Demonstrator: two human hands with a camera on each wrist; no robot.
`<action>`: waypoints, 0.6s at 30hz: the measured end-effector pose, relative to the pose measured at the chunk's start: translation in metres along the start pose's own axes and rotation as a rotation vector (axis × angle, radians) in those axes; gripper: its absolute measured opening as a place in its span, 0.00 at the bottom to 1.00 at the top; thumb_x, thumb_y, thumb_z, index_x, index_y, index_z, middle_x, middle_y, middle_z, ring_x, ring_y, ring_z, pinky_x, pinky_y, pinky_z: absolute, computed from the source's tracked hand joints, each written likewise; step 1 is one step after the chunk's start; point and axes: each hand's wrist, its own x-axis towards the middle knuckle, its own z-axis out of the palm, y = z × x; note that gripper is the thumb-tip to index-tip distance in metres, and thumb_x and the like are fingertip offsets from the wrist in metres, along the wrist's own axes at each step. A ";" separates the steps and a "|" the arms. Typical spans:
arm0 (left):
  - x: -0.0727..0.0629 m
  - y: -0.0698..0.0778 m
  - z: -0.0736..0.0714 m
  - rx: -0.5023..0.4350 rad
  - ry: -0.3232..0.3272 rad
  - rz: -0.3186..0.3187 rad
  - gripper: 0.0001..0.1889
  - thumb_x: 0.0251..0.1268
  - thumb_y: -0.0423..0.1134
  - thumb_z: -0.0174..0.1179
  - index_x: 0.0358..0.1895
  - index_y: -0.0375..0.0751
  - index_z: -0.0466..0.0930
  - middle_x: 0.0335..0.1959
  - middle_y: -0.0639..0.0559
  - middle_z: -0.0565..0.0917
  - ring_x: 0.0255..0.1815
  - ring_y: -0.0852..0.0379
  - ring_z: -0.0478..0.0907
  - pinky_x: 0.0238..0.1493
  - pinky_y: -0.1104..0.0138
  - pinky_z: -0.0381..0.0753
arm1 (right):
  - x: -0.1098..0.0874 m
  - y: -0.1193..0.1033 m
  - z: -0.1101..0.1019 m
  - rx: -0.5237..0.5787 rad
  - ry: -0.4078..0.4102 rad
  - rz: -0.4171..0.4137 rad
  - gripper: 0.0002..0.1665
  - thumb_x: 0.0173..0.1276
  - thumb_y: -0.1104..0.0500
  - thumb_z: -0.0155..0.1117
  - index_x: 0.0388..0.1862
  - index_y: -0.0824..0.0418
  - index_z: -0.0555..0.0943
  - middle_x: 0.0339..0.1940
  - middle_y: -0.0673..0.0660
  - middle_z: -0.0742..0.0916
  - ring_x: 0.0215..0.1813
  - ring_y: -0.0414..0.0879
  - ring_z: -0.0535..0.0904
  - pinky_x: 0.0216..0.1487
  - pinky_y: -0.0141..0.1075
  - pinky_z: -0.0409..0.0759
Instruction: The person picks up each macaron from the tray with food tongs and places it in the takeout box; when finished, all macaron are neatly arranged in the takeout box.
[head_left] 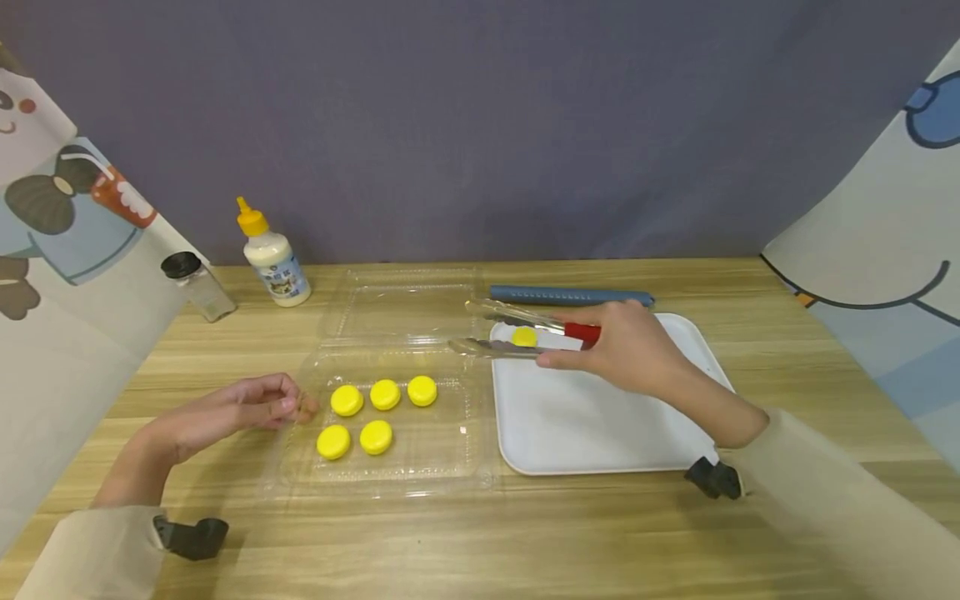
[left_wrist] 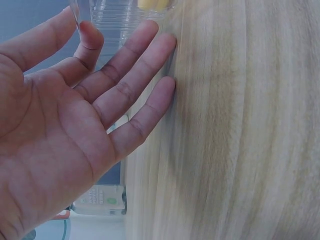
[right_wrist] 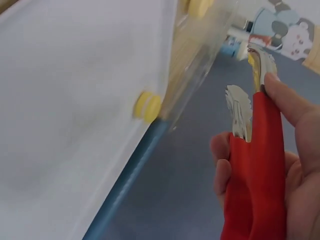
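Observation:
My right hand (head_left: pixel 633 350) grips metal tongs (right_wrist: pixel 267 145) by their red handles, above the white tray (head_left: pixel 600 425). The tongs' arms are spread, with nothing between their tips. A yellow macaron (right_wrist: pixel 147 106) with a pale filling lies on the tray near its edge; in the head view it shows between the tong arms. To the left stands a clear plastic clamshell box (head_left: pixel 442 450), lid folded back, with several yellow macarons (head_left: pixel 377 437) in two rows inside. My left hand (head_left: pixel 232 412) pinches the box's left rim between thumb and index finger, the other fingers loosely extended.
Behind the tray lies a long blue-grey box (head_left: pixel 570 295). At the back left are a white bottle (head_left: pixel 277 267) with a yellow nozzle and a clear jar (head_left: pixel 206 292) with a black lid. A grey partition (head_left: pixel 480 133) closes off the table's (head_left: pixel 480 550) far side.

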 end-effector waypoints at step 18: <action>0.001 -0.001 0.000 0.003 0.006 -0.014 0.12 0.83 0.39 0.46 0.53 0.31 0.69 0.58 0.41 0.76 0.58 0.60 0.76 0.57 0.71 0.78 | 0.000 0.058 0.000 -0.036 0.053 0.109 0.41 0.60 0.35 0.75 0.57 0.67 0.85 0.07 0.45 0.61 0.16 0.41 0.53 0.20 0.33 0.52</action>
